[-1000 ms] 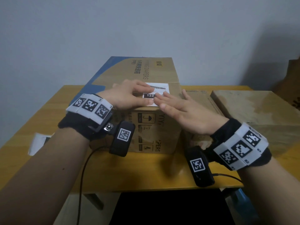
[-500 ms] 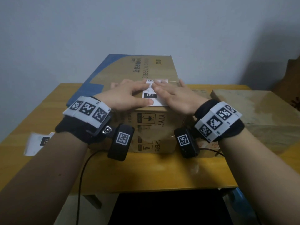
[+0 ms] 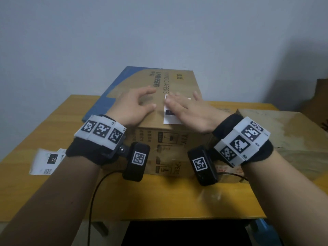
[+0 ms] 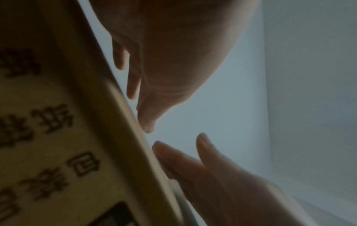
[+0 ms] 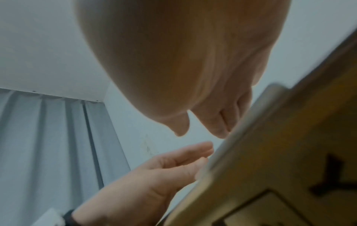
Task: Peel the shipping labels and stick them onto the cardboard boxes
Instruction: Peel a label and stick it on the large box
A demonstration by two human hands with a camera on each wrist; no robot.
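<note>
A brown cardboard box [image 3: 159,82] with printed text stands in the middle of the table. A white shipping label [image 3: 170,118] lies on its top near the front edge. My right hand [image 3: 179,103] lies flat on the label with straight fingers and hides most of it. My left hand [image 3: 142,102] rests on the bare box top just left of the label, fingers spread and slightly bent, holding nothing. In the left wrist view the left hand [image 4: 146,107] touches the box edge [image 4: 123,107]. The right wrist view shows the right hand [image 5: 212,122] on that edge.
A sheet of further labels [image 3: 46,161] lies on the yellow table [image 3: 159,197] at the left. A second cardboard box [image 3: 284,135] stands at the right, close to the first. More cardboard [image 3: 319,96] leans at the far right. A grey wall is behind.
My left hand has slid left off the label onto bare cardboard. My right hand has moved forward and now covers the label.
</note>
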